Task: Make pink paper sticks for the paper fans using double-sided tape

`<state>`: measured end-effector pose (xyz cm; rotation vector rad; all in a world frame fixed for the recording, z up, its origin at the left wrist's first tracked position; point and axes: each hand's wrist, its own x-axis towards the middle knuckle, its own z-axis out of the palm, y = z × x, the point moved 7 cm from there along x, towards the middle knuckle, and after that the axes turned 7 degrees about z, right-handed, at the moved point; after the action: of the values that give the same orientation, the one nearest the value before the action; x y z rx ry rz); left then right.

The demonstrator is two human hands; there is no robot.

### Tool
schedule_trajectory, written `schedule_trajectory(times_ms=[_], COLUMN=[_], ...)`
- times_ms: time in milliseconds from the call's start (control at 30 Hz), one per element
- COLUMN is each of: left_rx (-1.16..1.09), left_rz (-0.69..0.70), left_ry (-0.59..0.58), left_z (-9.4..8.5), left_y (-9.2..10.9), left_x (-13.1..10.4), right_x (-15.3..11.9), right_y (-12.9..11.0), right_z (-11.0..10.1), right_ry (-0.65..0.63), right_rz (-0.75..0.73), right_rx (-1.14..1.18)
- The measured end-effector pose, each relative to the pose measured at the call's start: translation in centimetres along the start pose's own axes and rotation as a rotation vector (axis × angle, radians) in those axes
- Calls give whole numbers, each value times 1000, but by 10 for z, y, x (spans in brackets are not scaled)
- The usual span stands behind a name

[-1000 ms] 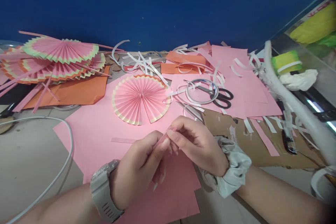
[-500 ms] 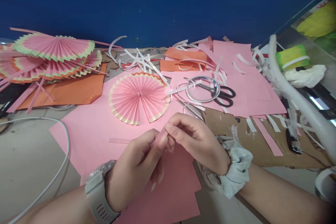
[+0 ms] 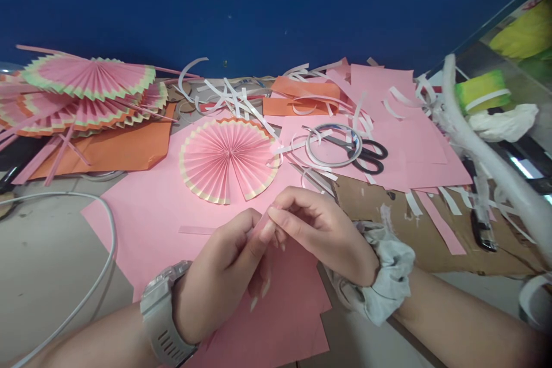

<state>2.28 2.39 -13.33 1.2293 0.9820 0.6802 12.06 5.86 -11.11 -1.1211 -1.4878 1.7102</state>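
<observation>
Wears a gray watch [image 3: 161, 307] on the left wrist and a pale scrunchie [image 3: 388, 276] on the right, both nearer than the round pleated fan [image 3: 215, 161]. Pinches a narrow pink paper strip [image 3: 259, 223] just on the near side of the fan, with the left hand [image 3: 219, 279] closed narrow, thumb on top. Meets the strip's upper end with thumb and bent fingers of the right hand [image 3: 323, 230], also drawn narrow. Hides most of the strip inside the grip; cannot tell its full length.

Shows a loose pink strip [image 3: 196, 230] flat on the large pink sheet [image 3: 146, 213], nearer than the fan and partly behind the left hand. Has the fan lying on that same sheet, open at a wedge on its near edge.

To the right of the fan, shows black-handled scissors [image 3: 371, 158] with blades passing under a tape roll [image 3: 330, 165]; farther right, brown cardboard [image 3: 366, 207] and stacked pink sheets [image 3: 425, 146]. To the left of the fan, shows an orange sheet [image 3: 116, 149] under piled pleated fans [image 3: 97, 77]. Beyond the fan, tangles white paper strips [image 3: 228, 95] beside orange pieces [image 3: 280, 108], before a blue wall [image 3: 259, 6].
</observation>
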Motion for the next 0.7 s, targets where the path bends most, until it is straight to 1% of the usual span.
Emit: schedule_trajectory(times_ms=[133,367,567,700], left_rx=[14,-17,-99,-115], left_rz=[0,7,6,12], left_ry=[10,-5,-4,3], left_z=[-1,-1,0,0], left_y=[1,2,2,3], left_x=[0,0,-1,1], right_x=[-1,1,2,1], right_y=[0,2,2,1], right_z=[-3,-1,0,2], right_ry=[54,18,3,-10], right_rz=[-4,39,50,56], right_rx=[9,40,9,-3])
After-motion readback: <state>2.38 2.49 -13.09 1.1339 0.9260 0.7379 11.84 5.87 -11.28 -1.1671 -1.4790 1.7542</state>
